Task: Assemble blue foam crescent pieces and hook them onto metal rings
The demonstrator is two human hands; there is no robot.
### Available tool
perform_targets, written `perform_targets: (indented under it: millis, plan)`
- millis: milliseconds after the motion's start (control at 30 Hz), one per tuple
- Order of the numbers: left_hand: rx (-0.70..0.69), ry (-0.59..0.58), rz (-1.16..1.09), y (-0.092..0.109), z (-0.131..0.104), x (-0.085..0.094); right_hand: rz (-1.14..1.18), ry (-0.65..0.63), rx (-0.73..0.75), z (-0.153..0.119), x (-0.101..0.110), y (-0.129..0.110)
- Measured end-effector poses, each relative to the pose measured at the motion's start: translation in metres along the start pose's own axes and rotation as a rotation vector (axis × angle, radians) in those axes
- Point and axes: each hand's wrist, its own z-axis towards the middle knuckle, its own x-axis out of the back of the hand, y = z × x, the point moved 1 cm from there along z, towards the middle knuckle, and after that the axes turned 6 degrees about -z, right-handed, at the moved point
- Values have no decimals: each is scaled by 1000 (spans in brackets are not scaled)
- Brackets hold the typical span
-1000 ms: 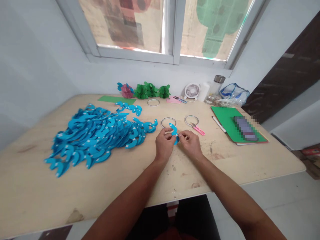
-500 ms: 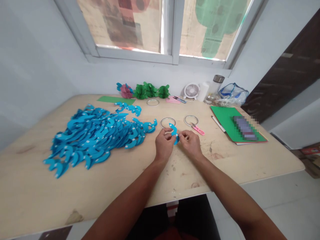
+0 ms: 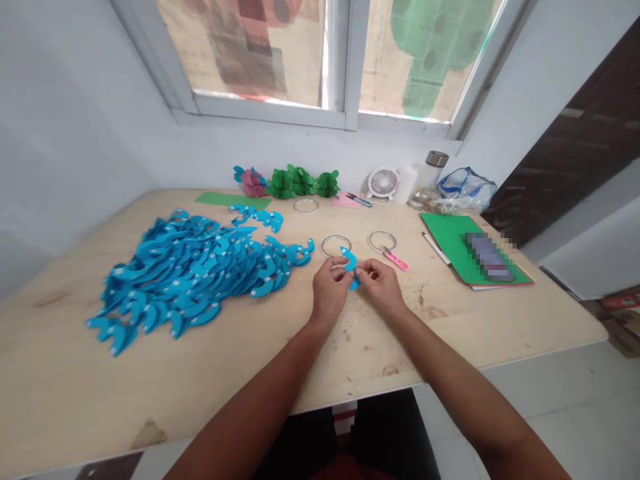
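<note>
My left hand [image 3: 331, 287] pinches a curved blue paper piece [image 3: 350, 259] above the table. From the other side, the fingertips of my right hand [image 3: 379, 283] close on the same piece near its middle. Its pointed upper end sticks up between the hands, and its lower end shows beneath the fingers. Just beyond my hands lie two tape rolls, seen as pale rings: a left roll [image 3: 323, 247] and a right roll [image 3: 395, 243]. Pink thread snips [image 3: 397, 259] rest against the right one. A large heap of blue paper pieces [image 3: 200, 267], many with small white patches, spreads to the left.
Along the wall stand green paper ornaments [image 3: 300, 181], a pink paper ornament [image 3: 251, 183], a small white fan [image 3: 383, 183] and a glass bottle [image 3: 431, 175]. Another ring [image 3: 295, 208] lies farther back. Green sheets [image 3: 445, 233] with a blurred-out phone [image 3: 490, 256] and a pen [image 3: 437, 249] are at right.
My fingers shift slightly on the blue paper piece, and my right fingertips move a little to the left over it. Everything else on the table stays put.
</note>
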Motion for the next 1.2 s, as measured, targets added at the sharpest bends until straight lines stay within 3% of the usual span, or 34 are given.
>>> perform_targets:
  millis: [333,567,767,967,1200]
  plan:
    - [73,-108,-107,-13,1,-4,287,58,-113,9,3,5]
    - [184,-199,-73,-8,-5,-6,315,64,-151,10,6,5]
    - [227,-144,-111,-6,-4,-4,281,66,-132,10,8,3]
    - [274,-22,-211,-5,3,2,180,189,-97,17,20,9]
    - [254,14,-252,-5,8,6,87,281,-117,21,25,18]
